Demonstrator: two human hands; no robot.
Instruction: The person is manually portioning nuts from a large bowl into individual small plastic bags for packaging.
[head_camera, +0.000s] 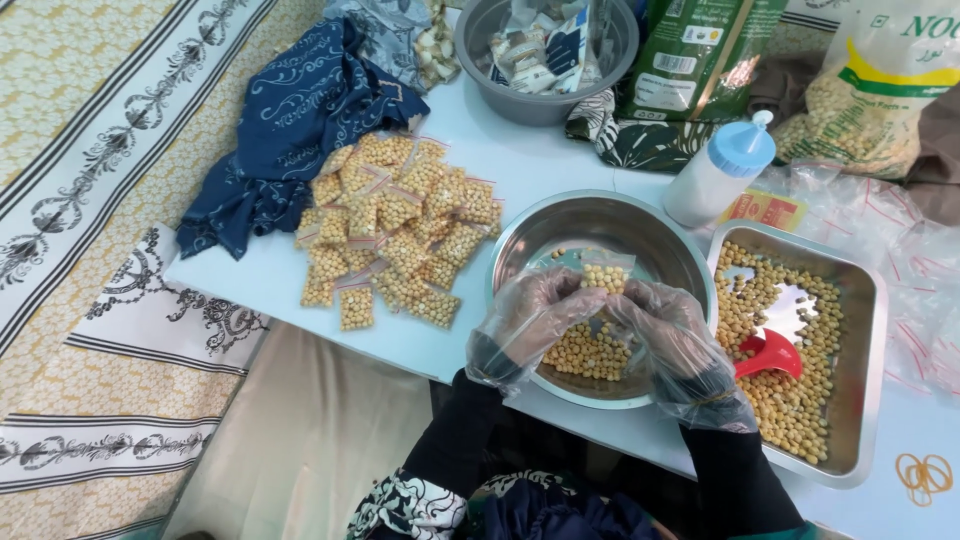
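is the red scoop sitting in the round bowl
No, the red scoop lies in the rectangular tray of chickpeas, right of the round bowl.

Navy patterned cloth (290, 120), red scoop (768, 354), yellow beans (790, 400), blue-capped white bottle (720, 170)

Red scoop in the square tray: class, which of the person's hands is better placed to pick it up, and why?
Probably the right hand. The red scoop lies just beside it in the square tray; the left hand is over the round bowl, farther off. Both hold a small bag.
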